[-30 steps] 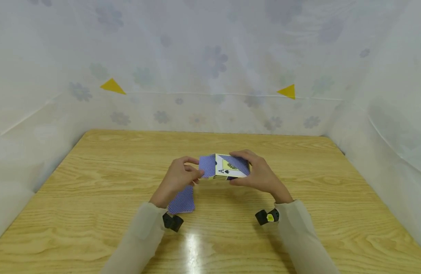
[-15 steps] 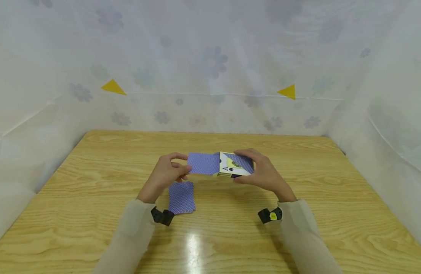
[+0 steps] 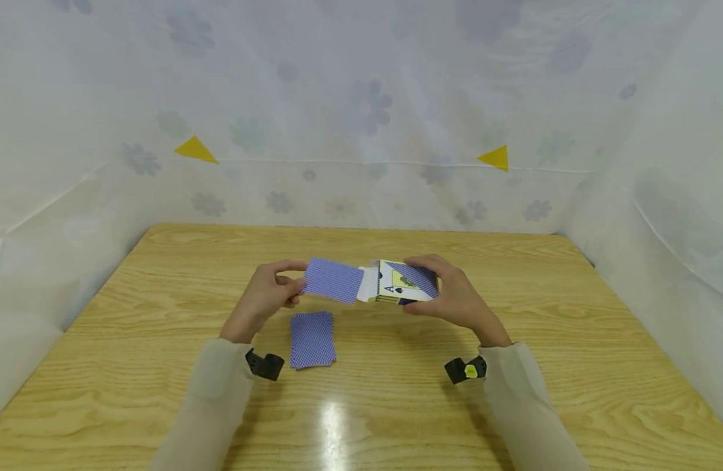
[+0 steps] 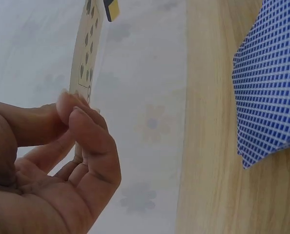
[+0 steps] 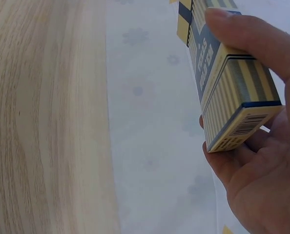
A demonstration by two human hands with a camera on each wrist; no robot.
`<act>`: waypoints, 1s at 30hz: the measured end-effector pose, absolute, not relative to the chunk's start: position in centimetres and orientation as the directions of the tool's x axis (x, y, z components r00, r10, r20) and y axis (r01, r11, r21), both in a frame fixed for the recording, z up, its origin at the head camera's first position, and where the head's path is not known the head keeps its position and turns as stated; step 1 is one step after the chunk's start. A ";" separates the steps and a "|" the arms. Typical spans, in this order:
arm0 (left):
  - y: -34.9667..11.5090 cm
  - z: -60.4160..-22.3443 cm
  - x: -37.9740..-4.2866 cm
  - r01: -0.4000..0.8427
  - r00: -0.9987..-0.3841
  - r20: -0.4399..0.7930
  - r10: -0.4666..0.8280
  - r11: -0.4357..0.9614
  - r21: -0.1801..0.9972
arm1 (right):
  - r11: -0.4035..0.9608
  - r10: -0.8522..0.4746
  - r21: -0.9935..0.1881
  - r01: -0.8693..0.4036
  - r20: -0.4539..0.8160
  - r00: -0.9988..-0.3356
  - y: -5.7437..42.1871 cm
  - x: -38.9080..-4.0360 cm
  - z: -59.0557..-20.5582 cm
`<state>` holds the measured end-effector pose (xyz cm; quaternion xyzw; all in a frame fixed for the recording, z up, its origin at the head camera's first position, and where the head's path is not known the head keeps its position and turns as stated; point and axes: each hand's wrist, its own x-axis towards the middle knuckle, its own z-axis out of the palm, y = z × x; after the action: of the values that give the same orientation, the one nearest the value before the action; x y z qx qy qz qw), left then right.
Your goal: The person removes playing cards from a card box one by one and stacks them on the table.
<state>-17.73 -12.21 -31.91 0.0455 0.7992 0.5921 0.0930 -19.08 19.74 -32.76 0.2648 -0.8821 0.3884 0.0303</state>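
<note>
Held above the table, a blue-patterned playing card [image 3: 333,280] is pinched at its left end between the thumb and fingers of my left hand [image 3: 265,294]. Spade pips show on its face [image 4: 86,53] in the left wrist view. Whether it is one card or a few, I cannot tell. My right hand [image 3: 458,297] grips a card box [image 3: 405,282] printed with an ace of spades, its end flap [image 3: 368,282] pointing left. Stripes and a barcode show on the box [image 5: 238,102] in the right wrist view. Below lies a stack of cards [image 3: 312,339], backs up.
The wooden table [image 3: 385,405] reaches to a pale flowered sheet [image 3: 337,118] behind it. Two yellow triangles [image 3: 197,150] mark the sheet. Black straps with small devices [image 3: 265,364] sit at both wrists.
My left hand has moved left, drawing the card out of the box until it is free of it. The right hand and box have shifted slightly right. The stack on the table is now uncovered.
</note>
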 end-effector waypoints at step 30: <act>-12.1 -34.9 -18.9 -0.038 -0.987 -0.115 0.112 0.534 0.845 | 0.549 -0.455 -0.675 -0.493 0.254 -0.854 19.5 -18.9 -32.8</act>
<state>-18.92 -12.13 -34.86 0.0212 0.8722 0.4825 0.0777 -18.90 19.46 -32.85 0.2695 -0.8797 0.3910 0.0244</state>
